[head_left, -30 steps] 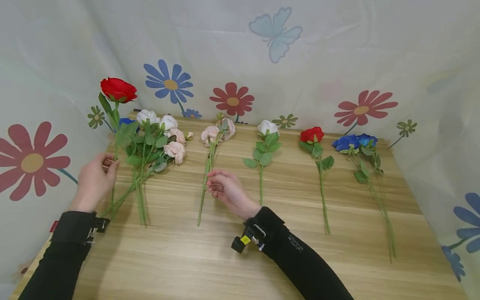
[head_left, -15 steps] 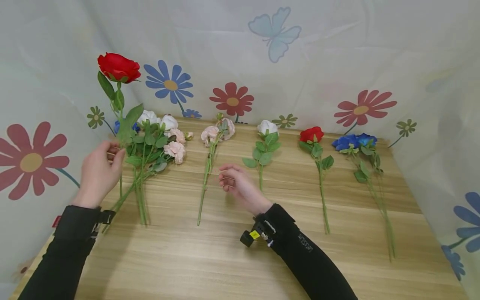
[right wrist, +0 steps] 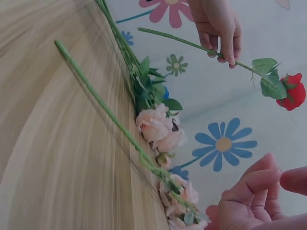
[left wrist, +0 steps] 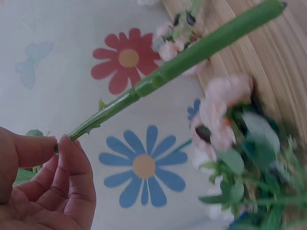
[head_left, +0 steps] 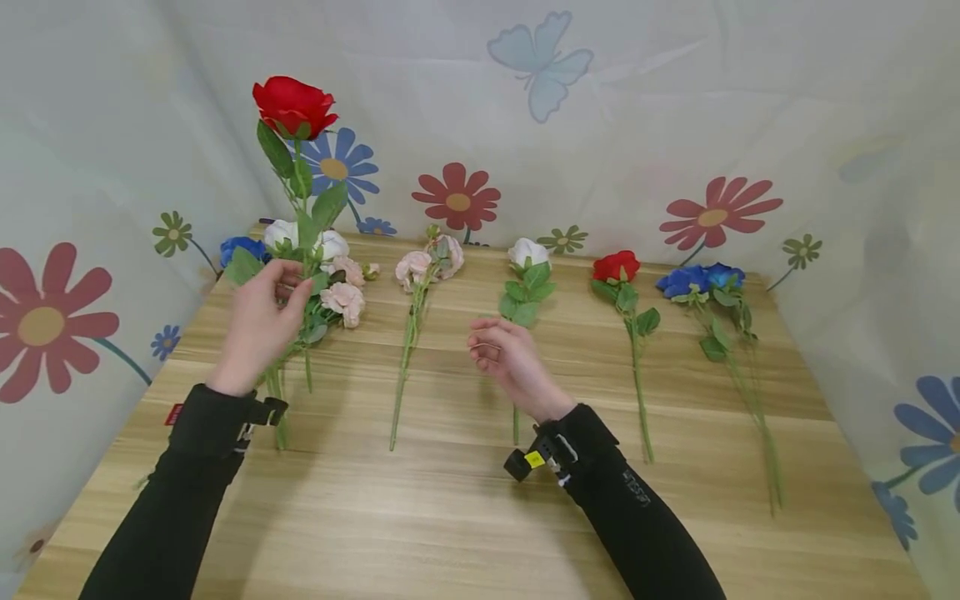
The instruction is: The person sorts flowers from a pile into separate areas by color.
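My left hand [head_left: 264,327] pinches the green stem [left wrist: 177,62] of a red rose [head_left: 295,110] between thumb and fingertips. The rose stands upright above the table, its bloom high in front of the backdrop, its lower stem reaching past the hand. Behind and below that hand lies a bundle of flowers: a blue bloom [head_left: 243,249], white roses [head_left: 281,236] and pale pink blooms [head_left: 343,302], partly hidden. My right hand [head_left: 519,368] hovers over the stem of a single white rose [head_left: 528,252], fingers loosely curled and holding nothing.
A pink flower spray [head_left: 412,271] lies between the hands. To the right, another red rose [head_left: 617,267] and a blue flower stem [head_left: 686,282] lie on the wooden table [head_left: 420,525]. A flower-printed cloth backdrop [head_left: 637,100] hangs behind and at both sides.
My left hand has lifted the red rose up off the bundle side and moved it rightward. My right hand has shifted right, from the pink spray to the white rose's stem.
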